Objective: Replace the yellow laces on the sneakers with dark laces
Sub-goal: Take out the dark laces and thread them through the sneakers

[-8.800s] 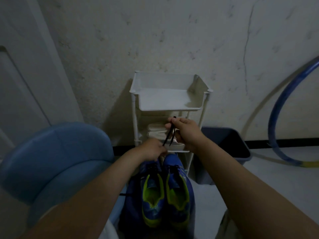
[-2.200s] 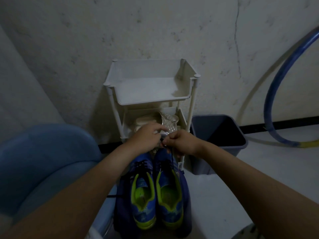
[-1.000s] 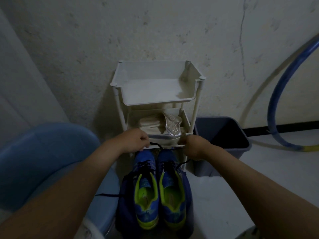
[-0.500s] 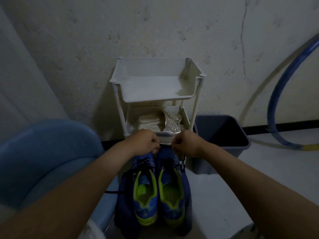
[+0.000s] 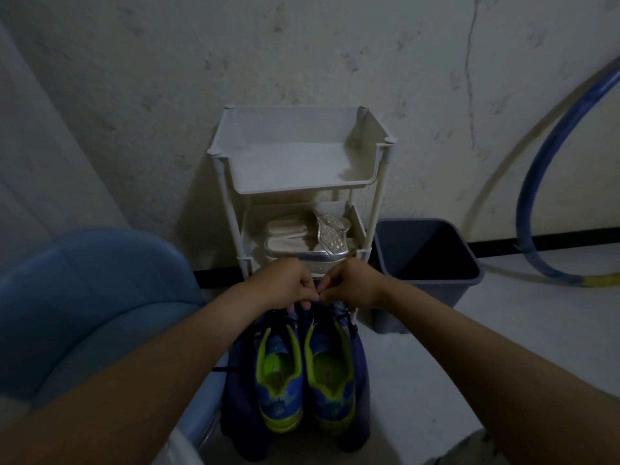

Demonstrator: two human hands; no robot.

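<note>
Shelving is standing far off; sneakers are lying near, heels toward the person, keeping eyelets reachable. Left hand and right hand are meeting fingertips, each pinching dark lace, probably tightening it.

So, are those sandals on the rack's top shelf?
No, the sandals lie on the rack's second shelf, below the top one.

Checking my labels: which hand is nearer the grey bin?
Right. The right hand is just left of the grey bin; the left hand is farther left, beyond the right hand.
</note>
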